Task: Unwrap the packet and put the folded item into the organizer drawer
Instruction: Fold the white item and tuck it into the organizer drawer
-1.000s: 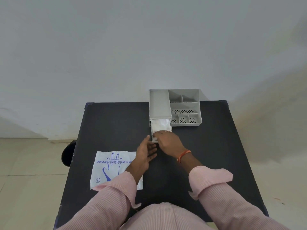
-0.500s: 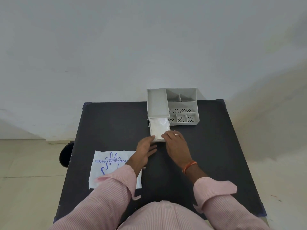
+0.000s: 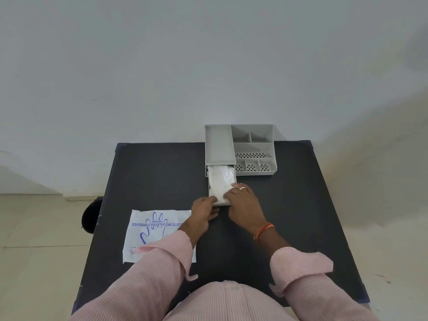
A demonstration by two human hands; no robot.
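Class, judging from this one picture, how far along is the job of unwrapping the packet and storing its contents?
Done: the empty wrapper lies flat on the table. In hand: the folded item sits in the open drawer, with the left hand and right hand at its front. Left: closing the drawer.

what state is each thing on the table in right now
organizer drawer: pulled out, open
folded glove: lying inside the drawer
glove wrapper: opened flat on the table, empty
organizer: upright, open compartments empty
left hand: at the drawer front
right hand: resting on the glove
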